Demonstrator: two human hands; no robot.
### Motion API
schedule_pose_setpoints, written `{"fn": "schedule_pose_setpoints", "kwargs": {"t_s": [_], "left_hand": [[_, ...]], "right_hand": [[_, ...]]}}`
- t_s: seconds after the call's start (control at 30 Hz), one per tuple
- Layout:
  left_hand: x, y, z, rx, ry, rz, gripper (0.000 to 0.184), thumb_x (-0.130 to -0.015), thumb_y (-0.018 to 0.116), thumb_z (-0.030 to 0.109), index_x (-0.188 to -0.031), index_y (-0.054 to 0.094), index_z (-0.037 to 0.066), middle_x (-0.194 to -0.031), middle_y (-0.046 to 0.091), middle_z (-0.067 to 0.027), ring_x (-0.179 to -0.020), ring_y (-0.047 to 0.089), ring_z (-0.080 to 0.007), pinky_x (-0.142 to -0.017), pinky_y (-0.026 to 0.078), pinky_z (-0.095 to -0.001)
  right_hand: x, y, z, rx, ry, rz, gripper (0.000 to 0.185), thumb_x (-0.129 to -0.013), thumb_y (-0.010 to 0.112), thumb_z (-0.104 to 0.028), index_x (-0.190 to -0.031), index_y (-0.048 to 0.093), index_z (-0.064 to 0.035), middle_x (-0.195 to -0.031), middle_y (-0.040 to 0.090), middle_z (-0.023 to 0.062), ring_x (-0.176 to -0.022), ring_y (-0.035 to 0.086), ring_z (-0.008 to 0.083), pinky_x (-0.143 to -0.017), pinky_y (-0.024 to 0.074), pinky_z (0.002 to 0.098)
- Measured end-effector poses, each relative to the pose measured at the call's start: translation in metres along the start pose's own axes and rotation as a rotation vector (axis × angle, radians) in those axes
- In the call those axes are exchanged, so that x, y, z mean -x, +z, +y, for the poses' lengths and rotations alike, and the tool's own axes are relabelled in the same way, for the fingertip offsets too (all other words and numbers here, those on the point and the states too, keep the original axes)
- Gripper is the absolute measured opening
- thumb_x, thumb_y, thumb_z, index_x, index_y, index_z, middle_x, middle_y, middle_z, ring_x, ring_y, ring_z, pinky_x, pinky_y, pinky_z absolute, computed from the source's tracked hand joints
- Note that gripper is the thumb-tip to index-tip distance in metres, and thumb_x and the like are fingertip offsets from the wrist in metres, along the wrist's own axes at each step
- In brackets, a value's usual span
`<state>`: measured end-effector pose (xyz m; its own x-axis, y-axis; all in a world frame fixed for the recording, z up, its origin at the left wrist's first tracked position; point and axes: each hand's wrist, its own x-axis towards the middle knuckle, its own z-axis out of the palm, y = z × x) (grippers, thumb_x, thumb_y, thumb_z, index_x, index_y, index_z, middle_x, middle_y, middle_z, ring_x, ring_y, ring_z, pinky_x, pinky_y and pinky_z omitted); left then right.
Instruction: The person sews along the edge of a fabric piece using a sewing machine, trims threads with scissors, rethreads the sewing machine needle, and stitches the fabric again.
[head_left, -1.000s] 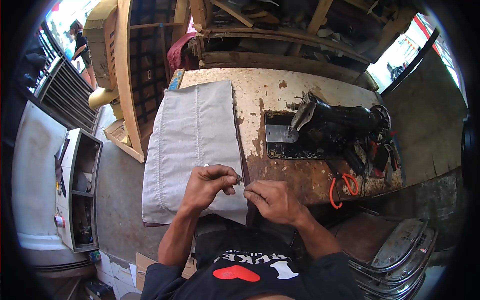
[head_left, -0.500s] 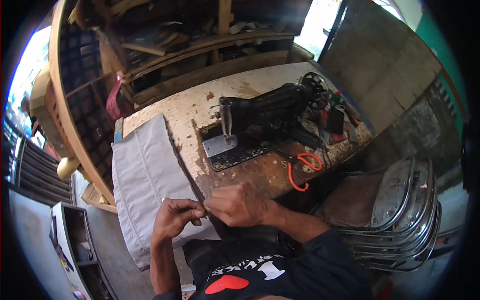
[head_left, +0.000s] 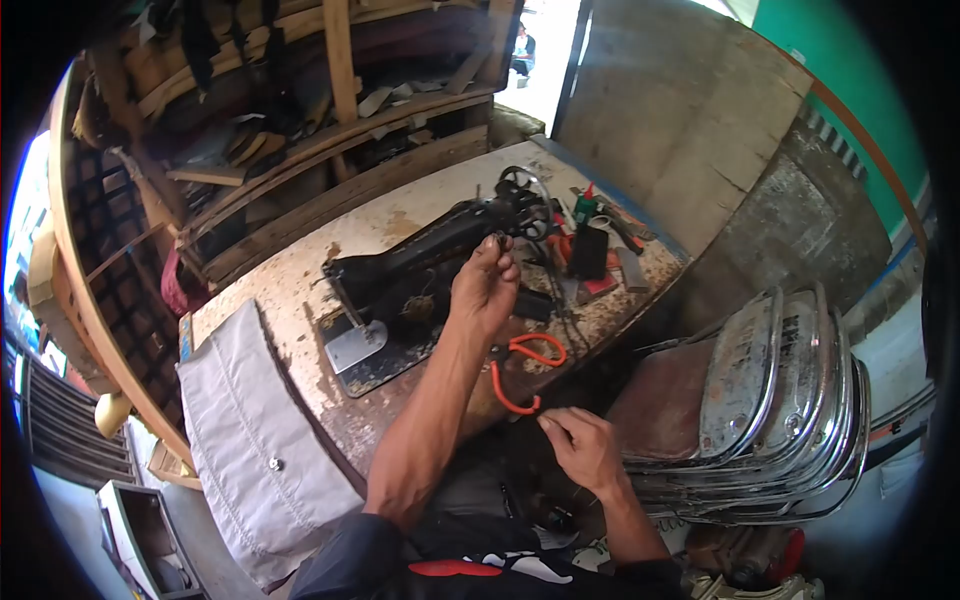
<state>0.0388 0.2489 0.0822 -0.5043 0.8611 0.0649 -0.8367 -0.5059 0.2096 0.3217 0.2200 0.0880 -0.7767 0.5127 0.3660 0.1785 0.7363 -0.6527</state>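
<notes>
Well, a small dark thing sits at the fingertips of my left hand, up in the air in front of the sewing machine, by its wheel. My left thumb and fingers are pinched on it. It is so tiny that I cannot tell what it is. I think it is light and hard, and it could slip out and roll away if my pinch got loose. The best hold should be by its sides, with just the tips.

My right hand is lower down, just beside the orange scissors. Its fingers are bent and the thumb is near the first finger, but I cannot tell if they touch or hold something thin. The scissors lie at the edge of the bench, near the machine.

Off to the left lies a gray cloth, with a little shiny thing on top. The cloth looks soft and floppy.

Past the wheel is a green bottle with a red tip; I cannot see what is in it. Behind the bench, a wooden shelf has scraps in it. Down on the left, a white cupboard has dark spaces, too dim to see into.
</notes>
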Motion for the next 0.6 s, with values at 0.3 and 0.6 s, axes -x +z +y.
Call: {"fn": "schedule_pose_setpoints", "kwargs": {"t_s": [0.3,0.6], "left_hand": [[-0.039,0.003,-0.047,0.066,0.218,0.323,0.01,-0.105,0.063,0.009,-0.114,0.063,0.005,-0.105,0.067,-0.0116,-0.072,0.052,-0.0134,-0.062,0.043,-0.0275],[-0.059,-0.014,-0.067,0.156,0.233,0.181,0.013,-0.103,0.069,0.018,-0.113,0.066,0.011,-0.099,0.068,-0.0059,-0.072,0.052,-0.0117,-0.062,0.042,-0.0265]], "right_hand": [[0.015,-0.061,0.04,0.115,0.188,-0.072,0.017,-0.092,0.076,-0.016,-0.104,0.078,-0.0042,-0.098,0.073,0.0119,-0.091,0.067,0.033,-0.084,0.0536,0.0427],[-0.121,-0.105,0.029,0.161,-0.103,0.092,0.024,-0.094,0.073,-0.014,-0.116,0.073,-0.0038,-0.108,0.071,0.0136,-0.101,0.067,0.0341,-0.088,0.0531,0.041]]}}
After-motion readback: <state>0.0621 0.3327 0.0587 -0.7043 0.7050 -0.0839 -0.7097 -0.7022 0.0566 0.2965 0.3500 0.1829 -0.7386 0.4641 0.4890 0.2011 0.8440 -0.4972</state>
